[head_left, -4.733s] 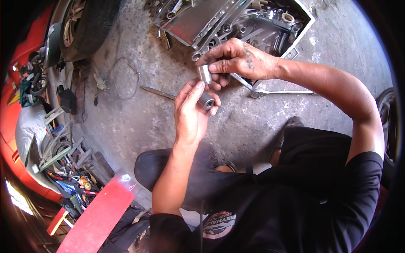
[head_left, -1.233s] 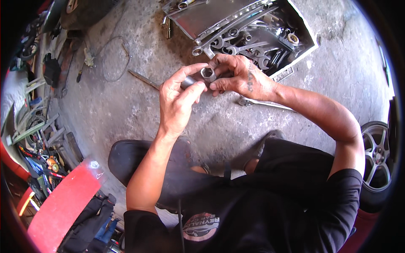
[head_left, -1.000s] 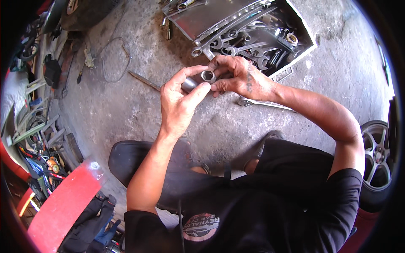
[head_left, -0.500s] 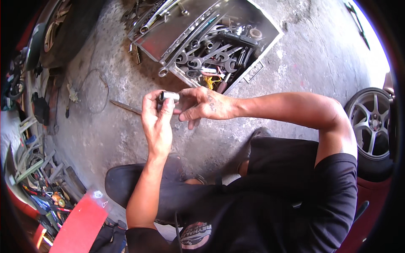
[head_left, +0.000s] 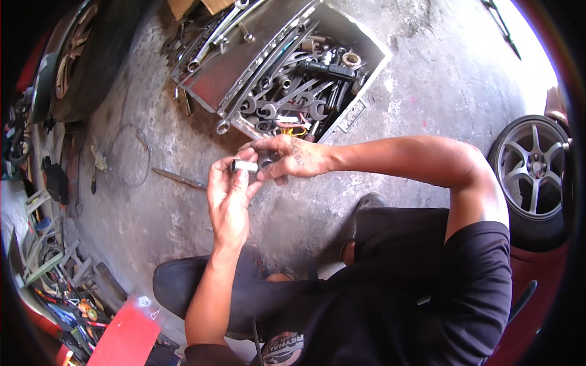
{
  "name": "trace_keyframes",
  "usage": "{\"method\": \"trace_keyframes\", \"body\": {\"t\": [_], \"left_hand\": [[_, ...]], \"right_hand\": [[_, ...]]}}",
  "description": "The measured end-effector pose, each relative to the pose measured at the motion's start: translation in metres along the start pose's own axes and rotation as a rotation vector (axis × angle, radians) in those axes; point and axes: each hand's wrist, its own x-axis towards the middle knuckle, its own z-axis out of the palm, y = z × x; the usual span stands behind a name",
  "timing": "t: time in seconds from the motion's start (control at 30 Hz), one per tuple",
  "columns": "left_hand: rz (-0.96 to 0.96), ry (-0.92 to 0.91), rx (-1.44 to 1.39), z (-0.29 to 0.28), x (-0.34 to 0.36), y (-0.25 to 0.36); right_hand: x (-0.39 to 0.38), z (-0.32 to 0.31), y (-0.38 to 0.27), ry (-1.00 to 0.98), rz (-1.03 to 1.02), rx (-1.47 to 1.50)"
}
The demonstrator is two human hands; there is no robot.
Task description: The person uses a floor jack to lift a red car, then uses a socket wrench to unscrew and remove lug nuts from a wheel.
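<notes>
A short, shiny metal socket (head_left: 245,166) lies pinched between the thumb and fingers of my left hand (head_left: 229,210), its open end facing left. From the right, my right hand (head_left: 298,157) reaches across, thumb and fingers curled close around the socket's other end. Something dark shows in the gap between that thumb and forefinger, too unclear to name. Just beyond both hands stands an open metal toolbox (head_left: 379,66), filled with open-end wrenches (head_left: 293,105) and other hand tools.
A long, thin bar-like tool (head_left: 177,178) lies on the concrete floor, near a loop of wire (head_left: 148,160). An alloy wheel with tyre (head_left: 536,168) stands at the right. Piled parts and a red panel (head_left: 125,335) occupy the lower left.
My right hand has closed in on the socket, its fingers now curling nearer my left fingertips. Both hands sit slightly lower in view, and the toolbox has shifted left in the picture.
</notes>
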Motion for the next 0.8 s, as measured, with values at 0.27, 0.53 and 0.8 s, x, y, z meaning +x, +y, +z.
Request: {"method": "trace_keyframes", "body": {"t": [0.27, 0.53, 0.8], "left_hand": [[-0.023, -0.05, 0.087, -0.009, 0.002, -0.003], [-0.125, -0.108, 0.126, -0.008, 0.0, -0.01], [-0.143, -0.14, 0.187, -0.006, 0.0, -0.016]], "right_hand": [[0.023, -0.074, 0.041, 0.482, -0.135, -0.876], [0.039, -0.103, 0.048, 0.594, -0.258, -1.052], [0.042, -0.11, 0.042, 0.512, -0.35, -1.084]]}}
